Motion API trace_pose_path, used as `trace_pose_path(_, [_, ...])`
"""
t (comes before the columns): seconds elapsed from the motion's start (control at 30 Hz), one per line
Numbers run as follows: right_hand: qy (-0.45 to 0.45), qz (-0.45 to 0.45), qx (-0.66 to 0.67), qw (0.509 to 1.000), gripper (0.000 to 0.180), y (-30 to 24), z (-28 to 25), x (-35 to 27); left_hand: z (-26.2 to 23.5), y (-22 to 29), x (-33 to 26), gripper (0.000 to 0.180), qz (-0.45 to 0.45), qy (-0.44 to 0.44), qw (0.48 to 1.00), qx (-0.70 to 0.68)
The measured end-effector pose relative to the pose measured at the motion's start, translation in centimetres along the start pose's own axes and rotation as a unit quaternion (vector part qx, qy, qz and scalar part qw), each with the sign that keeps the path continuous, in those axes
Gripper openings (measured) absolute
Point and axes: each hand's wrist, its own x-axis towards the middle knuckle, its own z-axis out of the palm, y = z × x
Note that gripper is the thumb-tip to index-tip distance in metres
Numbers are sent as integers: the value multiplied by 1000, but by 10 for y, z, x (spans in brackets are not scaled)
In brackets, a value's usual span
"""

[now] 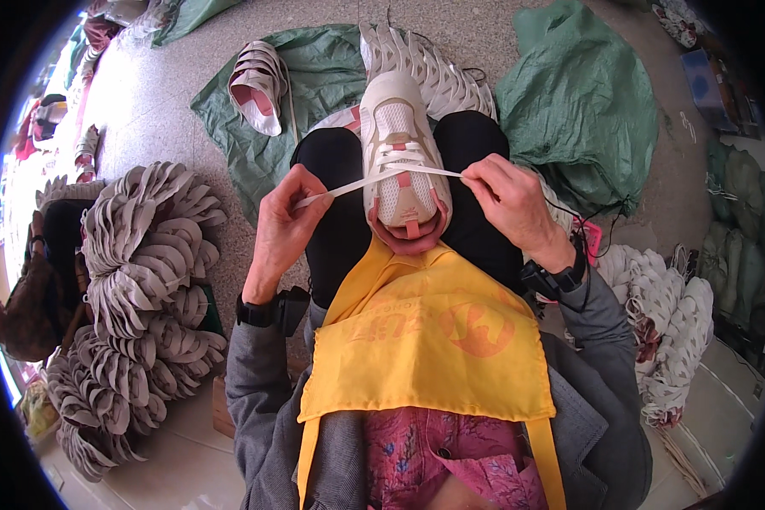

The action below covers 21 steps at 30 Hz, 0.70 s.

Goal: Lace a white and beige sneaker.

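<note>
A white and beige shoe upper (399,115) with pink trim rests between my knees, its toe pointing away from me. White lace crosses its front in the lower eyelets. My left hand (291,217) is closed on one end of the shoelace (357,184), to the left of the upper. On the other side my right hand (506,200) pinches the opposite lace end between thumb and fingers. Both lace ends stretch out nearly straight from the middle of the upper. Neither hand touches the upper itself.
A similar upper (259,89) lies on a green sheet (327,59), near a row of stacked white uppers (442,81). Large grey stacks (144,246) stand at left, with a person beside them. A green sack (578,110) and more white uppers (667,314) are at right.
</note>
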Motion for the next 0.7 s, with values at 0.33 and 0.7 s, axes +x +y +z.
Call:
trace_pose_path(0.33, [11,36,-9,999,10,4,-18,-21,8,25,-6,15,123,46,964,232])
trace_pose_path(0.7, [56,170,-43,983,8,32,-63,-57,-27,17,-20,17,136,106,926,337])
